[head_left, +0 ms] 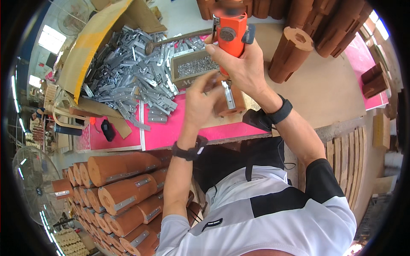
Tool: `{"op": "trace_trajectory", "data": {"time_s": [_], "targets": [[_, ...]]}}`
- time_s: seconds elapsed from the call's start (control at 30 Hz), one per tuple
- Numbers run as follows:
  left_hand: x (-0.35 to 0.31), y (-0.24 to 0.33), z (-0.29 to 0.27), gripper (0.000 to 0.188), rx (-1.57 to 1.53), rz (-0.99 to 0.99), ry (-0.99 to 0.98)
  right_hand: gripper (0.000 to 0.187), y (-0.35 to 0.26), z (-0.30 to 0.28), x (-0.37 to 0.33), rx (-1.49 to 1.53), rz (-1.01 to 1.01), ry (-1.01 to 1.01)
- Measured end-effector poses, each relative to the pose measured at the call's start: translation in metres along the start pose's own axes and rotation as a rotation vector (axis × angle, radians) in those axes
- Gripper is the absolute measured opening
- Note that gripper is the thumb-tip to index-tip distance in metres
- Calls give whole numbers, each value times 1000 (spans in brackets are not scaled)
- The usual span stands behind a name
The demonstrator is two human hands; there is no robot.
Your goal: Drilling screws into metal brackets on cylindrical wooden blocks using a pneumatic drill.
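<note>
1. Worktable [324, 102]: spans the upper half of the frame, its surface part brown board, part bright pink.
2. Stack of brown cylinders [124, 168]: lower left, lying lengthwise; several bear metal strips on their sides.
3. Cardboard box [96, 40]: upper left, open toward the table, with a heap of metal strips [128, 64] spilling out of it.
4. Standing cylinder [291, 55]: upper right, slightly tilted in this view, its end face showing an angular hole; further brown cylinders [341, 25] are grouped behind it.
5. Right hand [245, 64]: top centre, clamped around an orange power driver [230, 42], which points downward.
6. Left hand [200, 96]: centre, just below and left of the right hand, fingers bent and blurred near the driver's tip; whether they grip anything cannot be told.
7. Wooden tray [173, 70]: upper centre, left of the driver, filled with small metal fasteners [196, 67].
8. Workpiece cylinder [222, 106]: centre, beneath the driver's tip, brown, with a single metal strip [229, 98] along its surface.
</note>
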State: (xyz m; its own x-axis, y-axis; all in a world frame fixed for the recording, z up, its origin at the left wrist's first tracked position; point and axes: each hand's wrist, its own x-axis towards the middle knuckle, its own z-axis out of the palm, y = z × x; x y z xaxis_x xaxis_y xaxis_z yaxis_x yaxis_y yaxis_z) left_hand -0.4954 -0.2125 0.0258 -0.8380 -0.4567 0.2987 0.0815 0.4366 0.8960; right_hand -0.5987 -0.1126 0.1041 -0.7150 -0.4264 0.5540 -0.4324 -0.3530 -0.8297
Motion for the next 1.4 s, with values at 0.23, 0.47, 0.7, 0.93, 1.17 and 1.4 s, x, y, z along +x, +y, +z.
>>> {"op": "trace_trajectory", "data": {"time_s": [0.23, 0.47, 0.7, 0.93, 1.17, 1.4], "targets": [[87, -65, -45, 19, 634, -148, -76, 36, -36, -11, -7, -77, -4, 3], [116, -72, -33, 21, 794, -381, -308, 33, -40, -31, -13, -24, 24, 45], [128, -100, -39, 24, 887, -403, -362, 30, -44, -32, -15, -47, 73, 8], [118, -76, -38, 19, 735, -406, -373, 32, -44, -32, -16, -47, 60, 12], [91, -64, -41, 20, 506, -206, 4, 32, -43, -28, -11, -91, 44, 0], [21, -3, -44, 26, 5, -207, 55, 25, -47, -19, -6, -121, -35, -34]]}}
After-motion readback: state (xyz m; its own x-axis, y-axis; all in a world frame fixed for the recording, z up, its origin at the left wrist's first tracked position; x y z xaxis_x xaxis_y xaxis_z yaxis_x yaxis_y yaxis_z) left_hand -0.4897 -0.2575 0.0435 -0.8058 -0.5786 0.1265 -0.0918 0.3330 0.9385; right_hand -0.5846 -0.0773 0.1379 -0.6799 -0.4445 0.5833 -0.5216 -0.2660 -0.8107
